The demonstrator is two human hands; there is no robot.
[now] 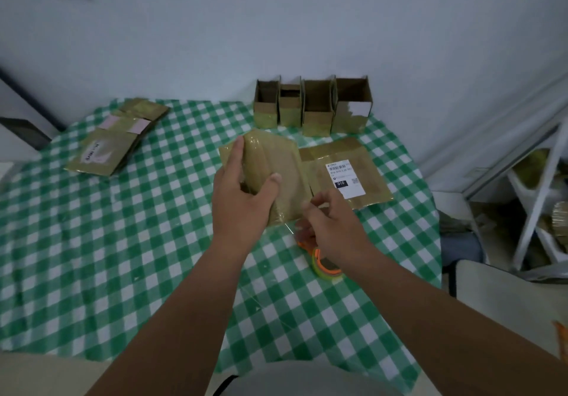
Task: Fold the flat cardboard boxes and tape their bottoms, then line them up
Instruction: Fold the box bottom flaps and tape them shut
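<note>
My left hand point(242, 192) grips a small folded cardboard box point(276, 168) at the middle of the table, thumb on its near face and fingers along its left side. My right hand point(330, 223) is at the box's lower right corner, fingers curled and pinching a strip of clear tape there. The orange and green tape dispenser point(325, 265) lies on the cloth just under my right hand. Several folded boxes point(312, 109) stand in a row at the far edge. A stack of flat boxes point(113, 140) lies at the far left.
A flat box with a white shipping label point(347, 171) lies right of the held box. The table wears a green and white checked cloth point(123, 242). A white rack point(534, 198) stands at the right; a wall is close behind the row.
</note>
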